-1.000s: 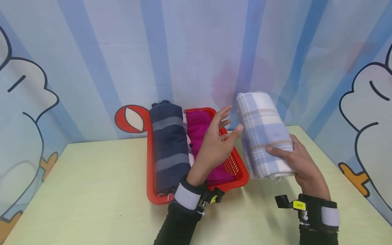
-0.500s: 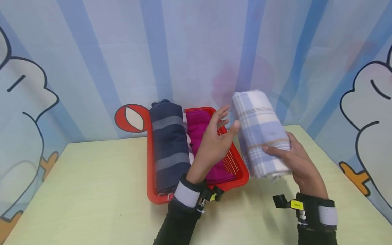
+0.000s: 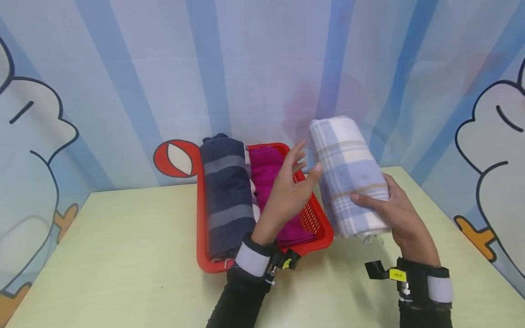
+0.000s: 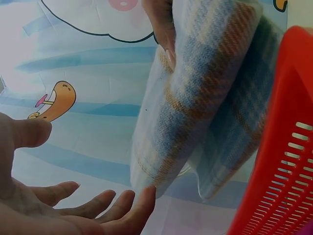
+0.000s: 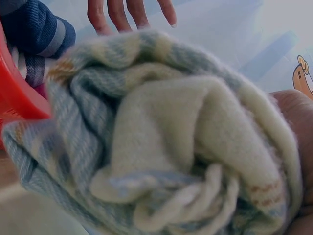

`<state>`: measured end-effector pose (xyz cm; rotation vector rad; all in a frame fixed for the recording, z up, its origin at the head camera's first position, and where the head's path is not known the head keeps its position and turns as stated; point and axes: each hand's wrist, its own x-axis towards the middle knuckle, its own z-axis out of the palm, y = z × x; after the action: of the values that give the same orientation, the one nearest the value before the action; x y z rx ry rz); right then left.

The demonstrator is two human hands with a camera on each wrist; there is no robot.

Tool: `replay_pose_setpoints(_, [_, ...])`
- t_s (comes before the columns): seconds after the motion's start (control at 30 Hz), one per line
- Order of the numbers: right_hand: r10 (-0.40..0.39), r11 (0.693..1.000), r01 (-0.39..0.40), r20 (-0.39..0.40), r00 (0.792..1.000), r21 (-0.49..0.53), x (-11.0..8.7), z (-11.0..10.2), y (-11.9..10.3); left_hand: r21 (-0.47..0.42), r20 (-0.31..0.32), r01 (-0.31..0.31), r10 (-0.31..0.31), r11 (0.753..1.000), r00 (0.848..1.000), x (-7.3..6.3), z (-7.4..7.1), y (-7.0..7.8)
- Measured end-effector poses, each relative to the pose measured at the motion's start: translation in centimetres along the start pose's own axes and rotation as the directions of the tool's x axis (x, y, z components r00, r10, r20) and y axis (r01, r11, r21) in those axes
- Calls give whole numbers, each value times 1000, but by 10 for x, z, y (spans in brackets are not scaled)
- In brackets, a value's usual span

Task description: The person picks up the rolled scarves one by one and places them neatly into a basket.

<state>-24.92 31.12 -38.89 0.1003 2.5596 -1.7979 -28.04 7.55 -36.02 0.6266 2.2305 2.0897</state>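
Note:
In the head view my right hand [image 3: 404,218] grips the near end of a rolled blue-and-white plaid scarf [image 3: 348,168], thumb on top. The roll is held up to the right of a red plastic basket [image 3: 200,228], its far end tilted up. Twisted fringe and the coiled layers of the scarf [image 5: 161,127] fill the right wrist view. My left hand [image 3: 289,191] hovers over the basket's right side with its fingers spread and nothing in it. In the left wrist view a loose flap of the scarf [image 4: 195,93] hangs beside the roll, and my left fingertips overlap its lower end.
In the basket lie a dark navy rolled cloth [image 3: 229,191] with grey stripes and a magenta cloth [image 3: 264,168], with a pale checked one partly hidden between them. The basket stands on a pale yellow table [image 3: 135,255], against a blue-striped cartoon backdrop [image 3: 270,68].
My right hand has moved slightly left with the plaid scarf, whose far end has risen a little. My left hand has barely shifted, and the basket stays in place.

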Motion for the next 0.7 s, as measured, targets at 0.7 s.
replay_pose_setpoints(0.7, [-50,997,48,-26,998,-66,-7,4,-14,32,6,8,-8,999,1000,0,2,-1])
